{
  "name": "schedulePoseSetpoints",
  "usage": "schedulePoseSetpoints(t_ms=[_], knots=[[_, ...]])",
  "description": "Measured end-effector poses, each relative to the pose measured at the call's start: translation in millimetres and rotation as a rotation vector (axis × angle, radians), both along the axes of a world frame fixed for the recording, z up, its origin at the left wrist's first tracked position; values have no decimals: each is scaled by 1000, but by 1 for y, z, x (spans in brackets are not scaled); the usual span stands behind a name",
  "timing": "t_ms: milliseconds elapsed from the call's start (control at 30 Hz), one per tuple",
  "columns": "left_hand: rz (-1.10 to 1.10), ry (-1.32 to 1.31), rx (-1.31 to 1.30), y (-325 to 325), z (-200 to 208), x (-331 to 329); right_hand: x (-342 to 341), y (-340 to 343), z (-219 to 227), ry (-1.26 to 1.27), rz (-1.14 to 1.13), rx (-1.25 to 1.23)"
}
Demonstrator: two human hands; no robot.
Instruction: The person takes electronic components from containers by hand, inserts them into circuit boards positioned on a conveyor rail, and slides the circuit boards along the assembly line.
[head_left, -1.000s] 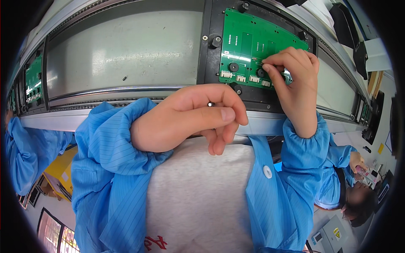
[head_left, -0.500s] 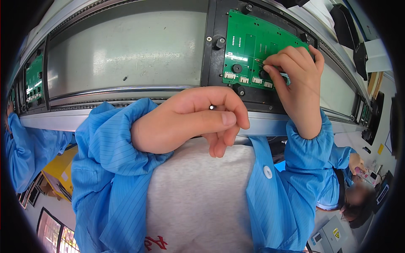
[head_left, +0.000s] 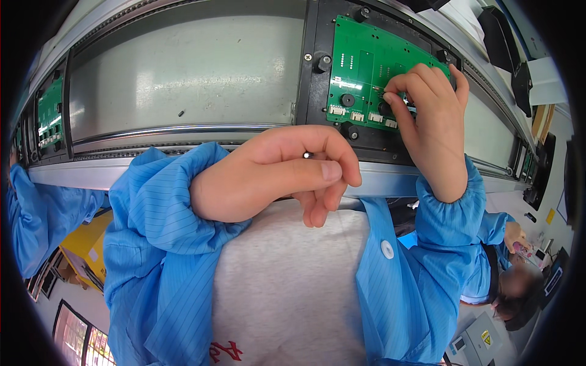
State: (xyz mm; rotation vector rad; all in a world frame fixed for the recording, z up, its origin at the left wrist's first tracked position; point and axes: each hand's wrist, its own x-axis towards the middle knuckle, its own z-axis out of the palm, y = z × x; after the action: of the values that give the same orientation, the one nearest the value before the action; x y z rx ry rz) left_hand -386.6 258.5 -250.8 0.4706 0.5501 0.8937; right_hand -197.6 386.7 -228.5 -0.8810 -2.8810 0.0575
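A green circuit board [head_left: 360,73] lies in a black carrier frame [head_left: 314,100] on the conveyor line, with white connectors [head_left: 358,116] and a round black buzzer [head_left: 348,100] along its near edge. My right hand [head_left: 432,116] reaches over the board's near right part, thumb and forefinger pinched together at its surface. Whatever is between those fingertips is too small to make out. Nearer my body, my left hand [head_left: 274,171] is curled, holding a small black cylindrical component [head_left: 307,155] with a shiny end between thumb and forefinger. It hangs apart from the board.
A tiny dark cylinder [head_left: 181,113] lies on the pale conveyor bed [head_left: 183,67]. Another carrier with a green board [head_left: 50,113] stands at the far left. The metal rail [head_left: 97,175] runs in front of me. Co-workers in blue sleeves [head_left: 55,213] are at both sides.
The carrier and board have slid slightly to the right. My right hand has moved along with them, still pinched at the board. The left hand has stayed in place.
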Motion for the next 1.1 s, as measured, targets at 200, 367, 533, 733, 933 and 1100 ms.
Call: schedulePoseSetpoints(t_ms=[200, 367, 533, 733, 933, 1100], knots=[[10, 1, -8, -1, -2, -1, -4, 0, 5, -52, 8, 25], [22, -8, -13, -2, -2, -2, -5, -2, 3, -65, -1, 46], [28, -15, -19, -2, -2, -2, -5, -4, 2, -49, -22, 23], [40, -25, -29, -1, -2, -4, -6, 1, 6, -85, 20, 34], [50, 0, -32, -2, -3, -5, -5, -1, 2, -71, 4, 42], [5, 17, -37, -1, -2, -8, -5, 7, 8, -105, 94, -23]])
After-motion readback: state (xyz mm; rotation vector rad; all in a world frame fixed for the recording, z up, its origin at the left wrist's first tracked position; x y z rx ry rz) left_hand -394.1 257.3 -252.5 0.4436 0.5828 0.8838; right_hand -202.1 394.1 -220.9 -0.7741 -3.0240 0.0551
